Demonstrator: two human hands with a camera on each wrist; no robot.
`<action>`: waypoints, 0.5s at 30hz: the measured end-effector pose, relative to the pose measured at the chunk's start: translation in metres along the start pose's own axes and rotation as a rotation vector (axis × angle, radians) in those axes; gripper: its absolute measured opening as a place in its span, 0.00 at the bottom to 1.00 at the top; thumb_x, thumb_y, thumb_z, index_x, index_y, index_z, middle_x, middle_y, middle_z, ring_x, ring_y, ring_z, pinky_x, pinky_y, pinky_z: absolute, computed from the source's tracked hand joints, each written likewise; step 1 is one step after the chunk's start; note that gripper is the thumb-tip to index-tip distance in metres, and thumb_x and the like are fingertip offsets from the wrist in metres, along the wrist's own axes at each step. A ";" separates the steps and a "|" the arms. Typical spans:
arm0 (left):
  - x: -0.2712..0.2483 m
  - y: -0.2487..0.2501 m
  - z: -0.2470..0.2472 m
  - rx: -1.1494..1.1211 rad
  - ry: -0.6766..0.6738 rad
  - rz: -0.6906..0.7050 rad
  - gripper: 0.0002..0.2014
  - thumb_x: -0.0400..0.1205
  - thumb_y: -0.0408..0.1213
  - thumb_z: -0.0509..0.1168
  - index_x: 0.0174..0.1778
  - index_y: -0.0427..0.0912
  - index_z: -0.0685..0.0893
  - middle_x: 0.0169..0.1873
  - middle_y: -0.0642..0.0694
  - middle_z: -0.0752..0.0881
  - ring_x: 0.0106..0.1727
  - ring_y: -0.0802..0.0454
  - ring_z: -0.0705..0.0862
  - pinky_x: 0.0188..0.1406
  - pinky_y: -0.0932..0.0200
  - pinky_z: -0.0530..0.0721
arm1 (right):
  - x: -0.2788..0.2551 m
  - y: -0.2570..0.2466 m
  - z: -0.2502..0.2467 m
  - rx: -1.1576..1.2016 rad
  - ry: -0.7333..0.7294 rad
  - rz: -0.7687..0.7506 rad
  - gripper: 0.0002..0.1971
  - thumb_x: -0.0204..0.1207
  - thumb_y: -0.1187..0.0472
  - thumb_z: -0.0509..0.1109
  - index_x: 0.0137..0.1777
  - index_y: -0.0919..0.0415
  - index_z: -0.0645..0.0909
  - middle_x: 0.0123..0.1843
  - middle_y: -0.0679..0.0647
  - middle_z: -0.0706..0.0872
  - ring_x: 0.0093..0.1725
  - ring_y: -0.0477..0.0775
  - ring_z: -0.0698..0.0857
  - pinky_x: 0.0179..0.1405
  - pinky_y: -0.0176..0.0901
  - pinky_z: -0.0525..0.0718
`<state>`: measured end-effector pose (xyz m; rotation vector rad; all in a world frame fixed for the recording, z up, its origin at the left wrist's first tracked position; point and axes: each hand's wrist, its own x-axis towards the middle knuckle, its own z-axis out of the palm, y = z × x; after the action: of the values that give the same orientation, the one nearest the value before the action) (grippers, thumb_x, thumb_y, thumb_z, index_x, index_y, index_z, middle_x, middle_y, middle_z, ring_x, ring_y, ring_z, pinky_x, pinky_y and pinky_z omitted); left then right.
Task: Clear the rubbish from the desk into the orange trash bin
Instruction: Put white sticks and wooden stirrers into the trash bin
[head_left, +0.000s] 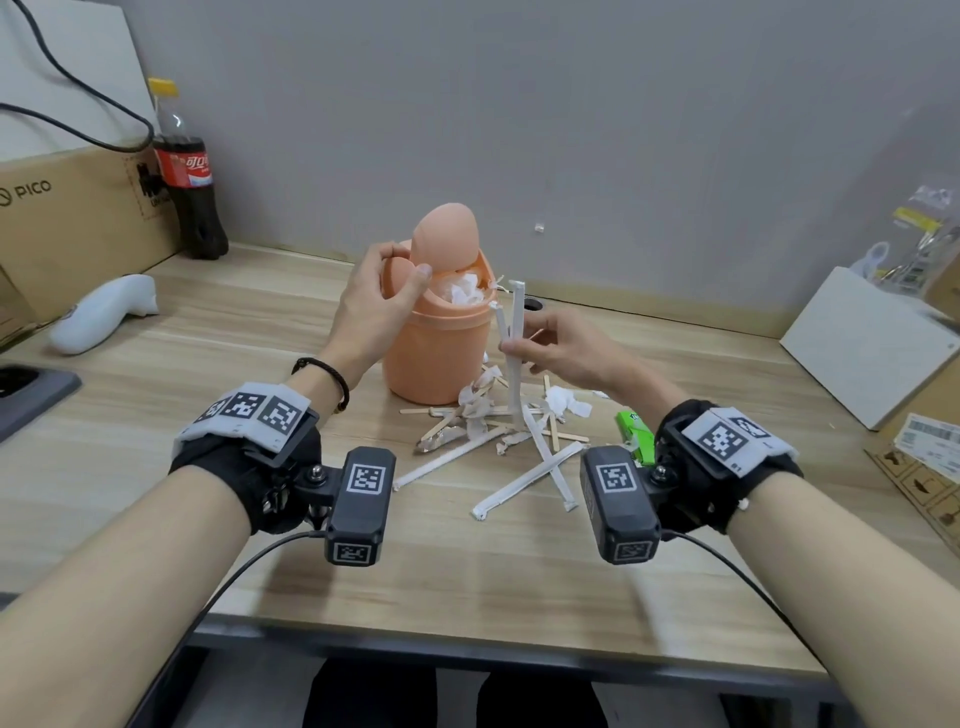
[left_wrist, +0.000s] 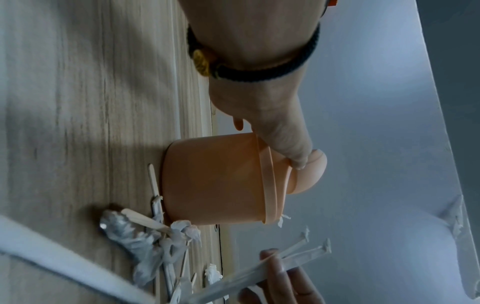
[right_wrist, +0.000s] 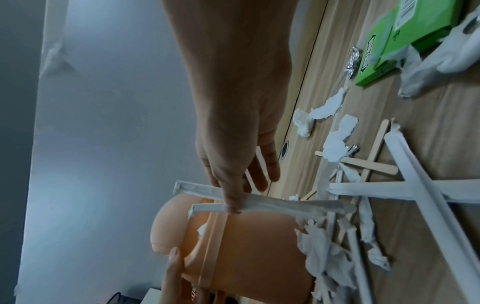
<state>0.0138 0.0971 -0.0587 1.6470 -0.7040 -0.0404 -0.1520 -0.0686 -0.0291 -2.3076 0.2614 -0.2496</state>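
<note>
**Wrappers upright beside the open bin mouth**

Nearest my head camera are the two wrist cameras, and just beyond them the litter pile (head_left: 498, 431) on the desk (head_left: 208, 364): long white paper wrappers crossed over wooden sticks, crumpled tissue, and a green carton (head_left: 635, 435) off to the right.

My right hand (head_left: 563, 347) has its thumb and fingers curled round two paper wrappers (head_left: 511, 332), pinching them near mid-length. Their long axis stands nearly vertical, top ends level with the rim of the orange trash bin (head_left: 436, 358), lower ends hanging toward the pile. The bin sits just to the left of that grip, close but apart from the wrappers.

My left hand (head_left: 379, 306) is on the near-left side of the bin's top, thumb and fingers pinching the swing lid (head_left: 447, 239) so it is tipped up. White tissue already shows in the opening.

I judge the next move is a short carry left and over the rim, which the right hand is plainly placed for. The wrappers are long against the opening, so I would feed them end-first or they may catch on the rim or lid.
</note>
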 end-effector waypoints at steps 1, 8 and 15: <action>0.000 0.000 0.000 0.001 0.001 -0.003 0.19 0.83 0.57 0.66 0.67 0.58 0.74 0.65 0.52 0.81 0.66 0.55 0.79 0.59 0.62 0.76 | -0.001 -0.001 -0.003 -0.005 0.044 0.007 0.08 0.81 0.58 0.70 0.46 0.61 0.87 0.38 0.52 0.88 0.34 0.43 0.83 0.35 0.32 0.83; 0.000 0.000 0.002 0.005 0.009 -0.005 0.20 0.83 0.57 0.65 0.69 0.57 0.74 0.65 0.52 0.80 0.66 0.55 0.79 0.57 0.64 0.74 | 0.004 -0.015 -0.034 0.141 0.421 -0.042 0.07 0.82 0.60 0.68 0.44 0.62 0.82 0.31 0.52 0.83 0.25 0.44 0.80 0.27 0.37 0.78; -0.001 0.000 0.000 -0.007 0.005 -0.001 0.17 0.82 0.57 0.66 0.66 0.60 0.74 0.63 0.53 0.82 0.66 0.55 0.80 0.57 0.64 0.76 | 0.025 -0.056 -0.028 0.278 0.545 -0.230 0.06 0.81 0.61 0.69 0.45 0.63 0.79 0.33 0.54 0.84 0.26 0.53 0.82 0.25 0.42 0.79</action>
<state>0.0129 0.0972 -0.0596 1.6404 -0.6983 -0.0393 -0.1286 -0.0570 0.0329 -1.9536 0.2135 -0.9729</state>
